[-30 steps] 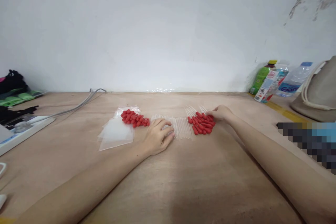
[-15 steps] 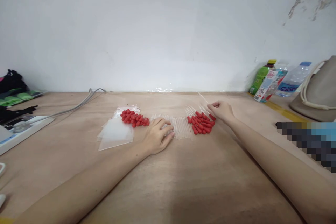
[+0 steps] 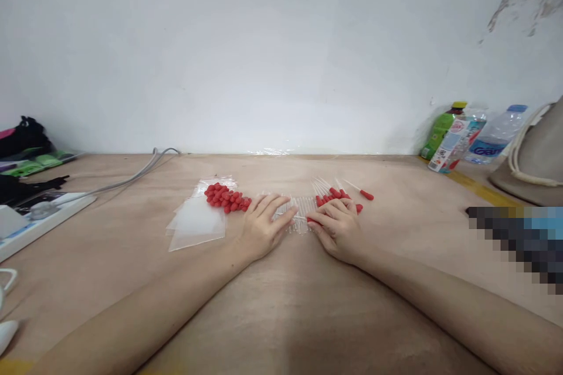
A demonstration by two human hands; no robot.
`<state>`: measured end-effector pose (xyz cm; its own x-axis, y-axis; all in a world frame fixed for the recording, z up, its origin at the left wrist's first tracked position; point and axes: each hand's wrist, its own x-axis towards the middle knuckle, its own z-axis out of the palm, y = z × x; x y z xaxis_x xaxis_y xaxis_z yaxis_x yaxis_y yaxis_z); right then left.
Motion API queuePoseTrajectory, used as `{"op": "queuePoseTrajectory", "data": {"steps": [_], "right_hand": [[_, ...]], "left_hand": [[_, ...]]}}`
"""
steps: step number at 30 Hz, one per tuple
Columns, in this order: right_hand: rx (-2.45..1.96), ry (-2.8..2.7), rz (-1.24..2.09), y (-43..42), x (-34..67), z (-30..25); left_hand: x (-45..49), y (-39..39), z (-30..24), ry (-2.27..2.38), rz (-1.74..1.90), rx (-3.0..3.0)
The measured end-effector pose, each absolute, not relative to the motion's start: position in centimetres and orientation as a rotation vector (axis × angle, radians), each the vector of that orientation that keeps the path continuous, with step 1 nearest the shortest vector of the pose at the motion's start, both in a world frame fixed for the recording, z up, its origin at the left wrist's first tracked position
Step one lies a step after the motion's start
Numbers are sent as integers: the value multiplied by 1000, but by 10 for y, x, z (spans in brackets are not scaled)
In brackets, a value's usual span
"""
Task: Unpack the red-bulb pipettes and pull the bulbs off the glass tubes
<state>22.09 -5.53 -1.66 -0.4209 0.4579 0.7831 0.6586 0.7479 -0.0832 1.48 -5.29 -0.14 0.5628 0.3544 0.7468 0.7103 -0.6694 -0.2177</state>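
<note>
My left hand (image 3: 261,225) lies palm down on a row of thin clear tubes (image 3: 303,206), fingers spread and hiding part of the row. Just right of it, my right hand (image 3: 338,225) pinches a dropper's red bulb (image 3: 310,221); a thin clear tube points from that bulb toward my left thumb. Behind the right hand, partly covered, is a group of red-bulbed droppers (image 3: 335,193) with tubes pointing away from me. One dropper (image 3: 366,194) lies apart to the right. A pile of loose red bulbs (image 3: 224,196) sits left of my left hand.
Clear plastic bags (image 3: 197,225) lie under and beside the loose bulbs. At left are a white power strip (image 3: 65,208) with a grey cable (image 3: 132,177). Several bottles (image 3: 455,137) and a beige bag (image 3: 539,152) stand at the right by the wall.
My right hand has let go of the dropper at the far right and moved left and nearer to me, now pinching a red bulb beside the tubes. My left hand stays over the tubes.
</note>
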Motion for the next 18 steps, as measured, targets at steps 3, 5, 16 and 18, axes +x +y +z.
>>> {"op": "queuePoseTrajectory", "data": {"steps": [3,5,16,18], "right_hand": [[-817,-2102,-287,-50,222,-19],[-819,-2121,-284,-48,222,-20],[-655,-2185,-392,-42,213,-19],[-606,-2221,-399,-42,215,-19]], "left_hand": [[15,-50,-4,-748,-922,-2377],[15,-47,-6,-711,-923,-2384],[16,-44,-11,-665,-881,-2487],[15,-45,-11,-662,-863,-2533]]}}
